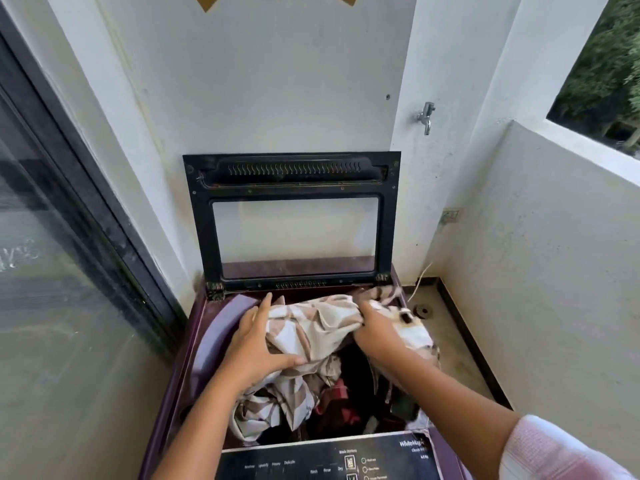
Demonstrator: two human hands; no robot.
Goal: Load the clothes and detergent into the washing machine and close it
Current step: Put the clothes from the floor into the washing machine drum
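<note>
A maroon top-loading washing machine (180, 375) stands below me with its black glass-windowed lid (292, 181) raised against the wall. A white and brown patterned cloth (322, 323) bulges out of the drum over dark and red clothes (341, 393). My left hand (258, 341) grips the cloth's left side, thumb hooked under a fold. My right hand (375, 329) clutches a bunched fold on its right side. No detergent is in view.
The machine's black control panel (329, 459) runs along the near edge. A glass sliding door (52, 254) is on the left, a white low wall (554, 271) on the right. A tap (426, 116) juts from the back wall and a floor drain (421, 310) lies right of the machine.
</note>
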